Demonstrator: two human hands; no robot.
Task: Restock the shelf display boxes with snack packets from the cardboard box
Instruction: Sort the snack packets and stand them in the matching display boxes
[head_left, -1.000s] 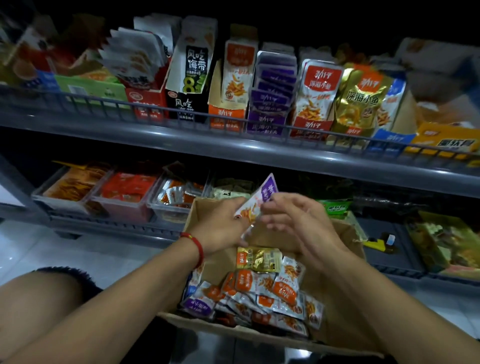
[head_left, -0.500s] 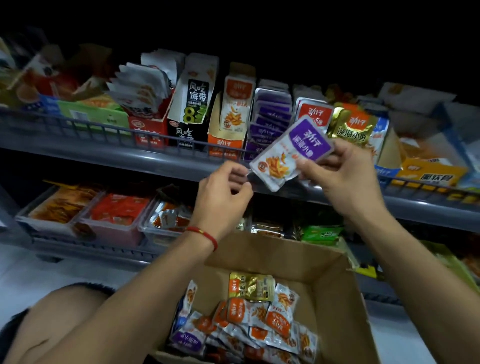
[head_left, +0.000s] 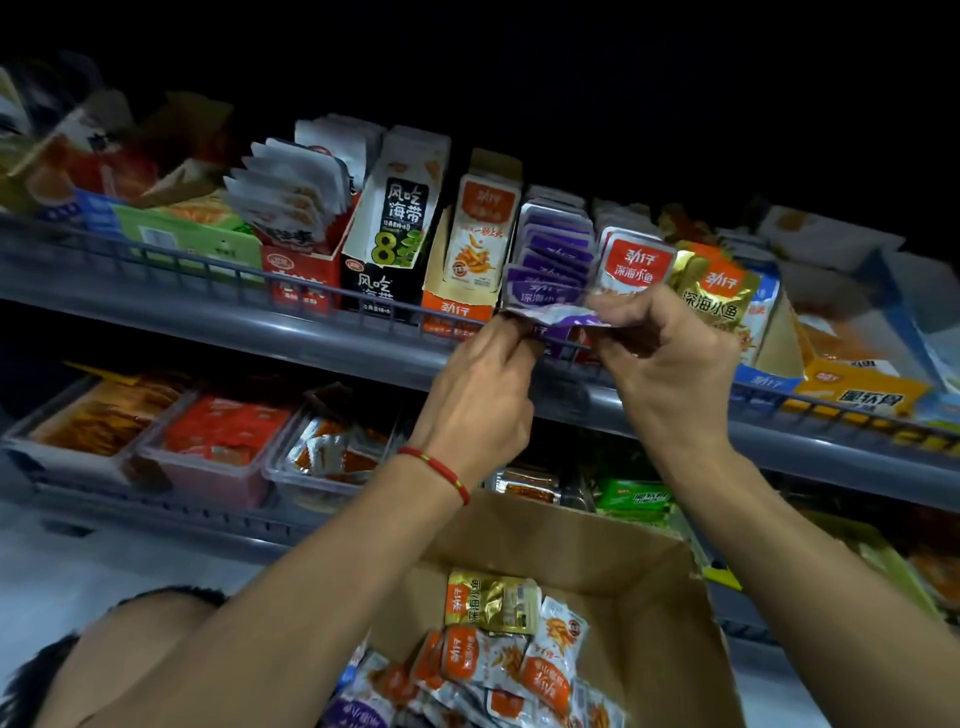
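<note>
Purple packet (head_left: 558, 315) lies crumpled, silver-edged, at the purple row's front; both hands' fingers (head_left: 618, 306) pinch it.

Both hands (head_left: 582, 364) have lifted the purple packet (head_left: 553, 315) (now edge-on) to the purple display box (head_left: 550, 270).

Both hands raised, left hand (head_left: 480, 384) and right hand (head_left: 670, 358) fingers curled, pinching
</note>
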